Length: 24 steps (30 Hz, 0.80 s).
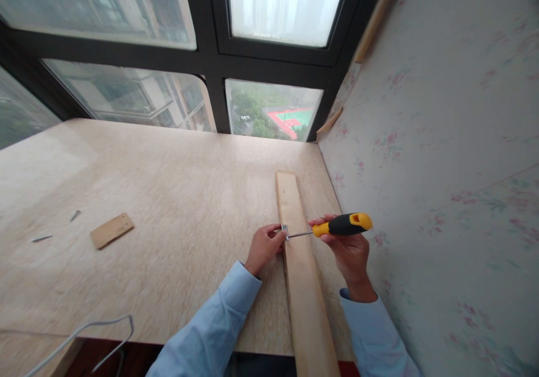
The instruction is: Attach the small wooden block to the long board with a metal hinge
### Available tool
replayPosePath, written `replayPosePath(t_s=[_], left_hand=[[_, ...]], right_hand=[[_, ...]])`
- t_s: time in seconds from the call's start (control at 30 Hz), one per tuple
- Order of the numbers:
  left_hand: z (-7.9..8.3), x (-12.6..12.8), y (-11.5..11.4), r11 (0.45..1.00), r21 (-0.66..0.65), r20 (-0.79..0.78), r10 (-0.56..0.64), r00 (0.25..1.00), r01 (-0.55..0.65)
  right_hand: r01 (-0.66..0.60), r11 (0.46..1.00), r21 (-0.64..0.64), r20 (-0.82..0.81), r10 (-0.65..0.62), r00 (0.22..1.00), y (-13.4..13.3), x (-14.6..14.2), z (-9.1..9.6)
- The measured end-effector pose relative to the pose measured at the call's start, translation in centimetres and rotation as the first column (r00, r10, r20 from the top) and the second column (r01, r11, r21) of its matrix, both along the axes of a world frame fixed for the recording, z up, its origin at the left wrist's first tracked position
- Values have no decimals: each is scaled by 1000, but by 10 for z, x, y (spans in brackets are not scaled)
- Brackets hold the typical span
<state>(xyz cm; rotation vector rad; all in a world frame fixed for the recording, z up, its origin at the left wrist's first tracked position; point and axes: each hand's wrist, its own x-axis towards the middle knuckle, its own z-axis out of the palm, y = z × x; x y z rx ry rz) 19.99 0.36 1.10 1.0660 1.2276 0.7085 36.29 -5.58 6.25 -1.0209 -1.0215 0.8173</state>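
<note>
Head view, lower centre of the frame: your left hand [264, 247] pinches a metal fitting [285, 231] against the plank [305, 287] lying along the table's [177, 208] right side. Your right hand [347, 248] has its grip clenched round the screwdriver [343, 225], tip at the fitting. This looks like fastening work, which calls for a seated tip and a steady fitting.

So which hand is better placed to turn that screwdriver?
Right, probably: the right hand grips the screwdriver, its tip at the metal bracket on the plank; the left hand pinches that bracket.
</note>
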Motion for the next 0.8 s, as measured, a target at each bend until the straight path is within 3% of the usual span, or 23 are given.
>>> replayPosePath(t_s=[0.17, 0.27, 0.37, 0.57, 0.63, 0.7, 0.8], left_hand=[[-1, 0, 0, 1000, 7, 15, 6, 1000, -6], [-2, 0, -1, 1000, 13, 29, 4, 1000, -4], [-2, -1, -1, 999, 33, 33, -7, 999, 6], [-1, 0, -1, 1000, 20, 85, -19, 996, 17], [-2, 0, -1, 1000, 22, 88, -17, 996, 15], [-2, 0, -1, 1000, 27, 83, -16, 996, 14], [0, -1, -2, 999, 33, 73, -19, 997, 16]], right_hand=[[51, 998, 27, 167, -55, 984, 4, 2, -1], [111, 993, 26, 376, -113, 920, 10, 3, 3], [89, 996, 5, 499, -80, 863, 13, 2, 13], [-179, 975, -129, 344, 214, 914, 6, -3, 34], [-218, 965, -149, 309, 255, 916, 2, -4, 37], [-166, 973, -162, 346, 213, 914, 1, -4, 40], [69, 992, -104, 523, -5, 852, 4, -7, 42]])
